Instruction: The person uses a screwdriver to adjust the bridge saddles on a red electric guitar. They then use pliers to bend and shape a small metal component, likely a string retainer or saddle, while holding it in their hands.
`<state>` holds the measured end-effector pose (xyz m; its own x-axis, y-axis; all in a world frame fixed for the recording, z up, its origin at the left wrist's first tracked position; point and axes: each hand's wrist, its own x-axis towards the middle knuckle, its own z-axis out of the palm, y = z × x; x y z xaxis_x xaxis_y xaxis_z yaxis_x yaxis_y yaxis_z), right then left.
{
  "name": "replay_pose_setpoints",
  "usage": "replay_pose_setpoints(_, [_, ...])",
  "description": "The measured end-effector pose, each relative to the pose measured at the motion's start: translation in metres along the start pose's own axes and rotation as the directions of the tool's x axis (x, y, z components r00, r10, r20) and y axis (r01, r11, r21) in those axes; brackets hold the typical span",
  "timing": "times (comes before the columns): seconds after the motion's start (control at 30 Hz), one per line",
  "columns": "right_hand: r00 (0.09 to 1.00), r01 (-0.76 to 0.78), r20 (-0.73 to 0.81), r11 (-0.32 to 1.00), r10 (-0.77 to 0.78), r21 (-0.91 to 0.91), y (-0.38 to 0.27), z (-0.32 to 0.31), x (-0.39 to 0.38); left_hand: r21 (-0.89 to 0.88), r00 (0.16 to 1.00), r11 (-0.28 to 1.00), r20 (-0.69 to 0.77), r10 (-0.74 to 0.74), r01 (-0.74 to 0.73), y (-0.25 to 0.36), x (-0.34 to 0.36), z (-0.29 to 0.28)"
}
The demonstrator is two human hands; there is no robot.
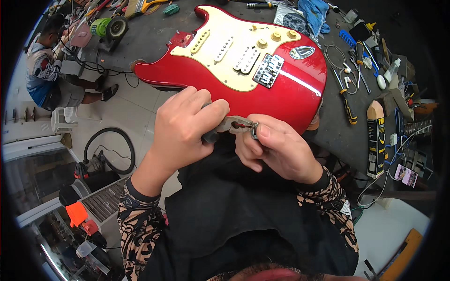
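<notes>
My left hand (185, 122) is closed round the dark handles of metal pliers (232, 125), held just below the guitar body. The pliers' jaws meet a small metal part (254, 131), which my right hand (276, 150) pinches between thumb and fingers, the other fingers curled beneath. Above both hands a red electric guitar body (302, 103) with a cream pickguard (225, 75), pickups, knobs and a metal bridge (268, 70) lies on the dark workbench (337, 140).
Screwdrivers (347, 103), cables and tools crowd the bench's right side, beside a tall yellow-black package (376, 140). A green bench grinder (108, 30) stands at upper left. A co-worker (51, 79) sits at left. A black hose (110, 131) and white stool (65, 119) are on the floor.
</notes>
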<state>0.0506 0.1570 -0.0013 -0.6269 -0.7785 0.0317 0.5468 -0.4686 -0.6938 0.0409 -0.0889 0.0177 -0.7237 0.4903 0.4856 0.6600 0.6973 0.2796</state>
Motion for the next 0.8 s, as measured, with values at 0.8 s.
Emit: replay_pose_setpoints(0.8, [0.996,0.061,-0.006,0.768,-0.084,-0.638,-0.007,-0.009,-0.010,-0.067,0.998,0.997,0.042,-0.047,0.049,0.014,-0.010,0.009])
